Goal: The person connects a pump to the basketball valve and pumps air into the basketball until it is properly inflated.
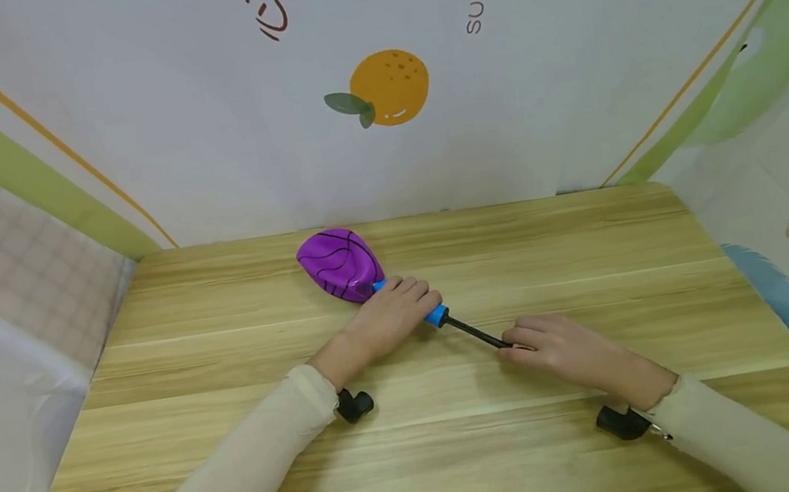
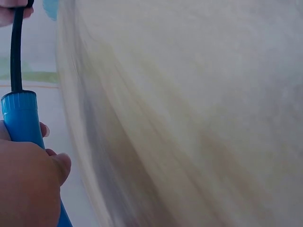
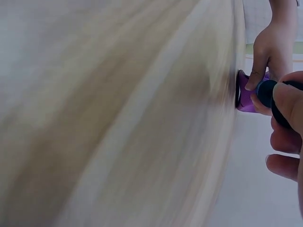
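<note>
A purple ball with black lines (image 1: 340, 264), sunken and misshapen, lies toward the back of the table. Against its near right side is the blue barrel of a hand pump (image 1: 438, 315); the exact join cannot be made out. My left hand (image 1: 396, 313) grips this barrel, fingers wrapped over it, as the left wrist view also shows on the blue barrel (image 2: 21, 118). A black rod (image 1: 475, 330) extends from the barrel toward the right. At its end my right hand (image 1: 560, 349) holds the pump's dark handle (image 3: 279, 106), mostly hidden by the fingers.
The wood-grain table (image 1: 471, 470) runs back to a white curtain printed with fruit (image 1: 514, 128). Cloth hangs along both sides. A black wrist device (image 1: 355, 405) sits under the left wrist, another black device (image 1: 622, 422) under the right.
</note>
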Demonstrator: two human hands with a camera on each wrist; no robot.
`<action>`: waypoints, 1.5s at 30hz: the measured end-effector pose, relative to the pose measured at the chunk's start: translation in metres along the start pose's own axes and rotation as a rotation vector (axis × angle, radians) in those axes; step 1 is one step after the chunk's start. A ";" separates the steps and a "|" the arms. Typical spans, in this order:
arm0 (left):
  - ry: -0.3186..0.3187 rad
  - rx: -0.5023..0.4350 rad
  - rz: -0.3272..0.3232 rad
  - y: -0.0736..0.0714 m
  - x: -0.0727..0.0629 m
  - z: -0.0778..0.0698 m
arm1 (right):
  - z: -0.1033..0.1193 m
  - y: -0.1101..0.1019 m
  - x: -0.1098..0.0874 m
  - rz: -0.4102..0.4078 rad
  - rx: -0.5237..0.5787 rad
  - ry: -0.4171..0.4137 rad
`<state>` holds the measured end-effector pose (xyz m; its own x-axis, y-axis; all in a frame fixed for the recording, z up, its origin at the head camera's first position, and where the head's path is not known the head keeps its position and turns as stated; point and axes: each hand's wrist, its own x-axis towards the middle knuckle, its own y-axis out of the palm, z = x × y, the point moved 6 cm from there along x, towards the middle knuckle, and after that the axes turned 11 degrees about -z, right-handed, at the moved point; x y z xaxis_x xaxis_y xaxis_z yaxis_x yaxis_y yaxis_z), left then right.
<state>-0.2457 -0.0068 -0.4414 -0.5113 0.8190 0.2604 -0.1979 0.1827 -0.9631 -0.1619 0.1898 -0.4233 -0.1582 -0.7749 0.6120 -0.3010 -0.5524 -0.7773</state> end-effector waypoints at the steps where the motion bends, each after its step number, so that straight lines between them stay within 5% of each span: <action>1: -0.001 0.002 0.001 0.000 0.000 0.000 | 0.001 -0.002 -0.002 -0.006 0.007 -0.002; 18: -0.026 0.031 0.007 0.005 0.002 -0.006 | 0.002 -0.005 -0.009 -0.006 -0.007 0.032; 45: -0.058 0.015 0.019 0.004 0.007 -0.015 | -0.016 0.041 0.037 0.011 -0.068 -0.047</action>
<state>-0.2377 0.0082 -0.4448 -0.5628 0.7891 0.2462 -0.1998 0.1591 -0.9668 -0.1946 0.1431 -0.4296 -0.1179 -0.7954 0.5945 -0.3626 -0.5228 -0.7715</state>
